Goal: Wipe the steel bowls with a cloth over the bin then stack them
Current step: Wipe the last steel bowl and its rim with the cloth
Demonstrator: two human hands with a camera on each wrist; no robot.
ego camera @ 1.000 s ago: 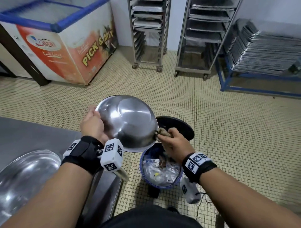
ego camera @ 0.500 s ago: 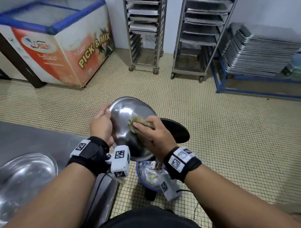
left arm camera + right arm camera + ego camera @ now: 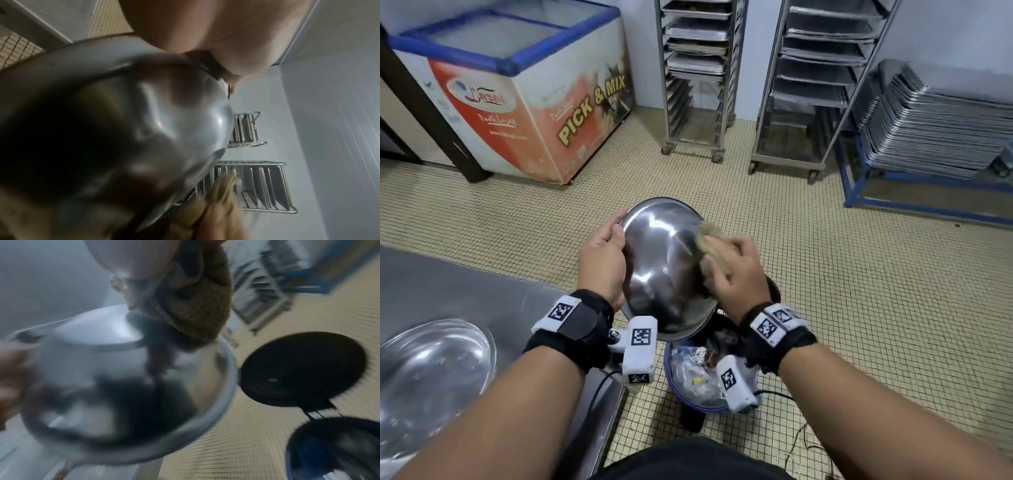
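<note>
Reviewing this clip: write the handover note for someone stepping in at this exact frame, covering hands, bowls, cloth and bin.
Left hand: grips the rim of the steel bowl, holding it tilted over the bin.
Right hand: holds the cloth, pressing it inside the bowl near its far right rim.
Bin: open, lid flipped back, rubbish inside.
Second bowl: sits on the steel counter to the left.
Done: wiping of the held bowl is under way.
Left: finish this wipe, then stack the bowls. Whether the counter bowl has been wiped cannot be told.
</note>
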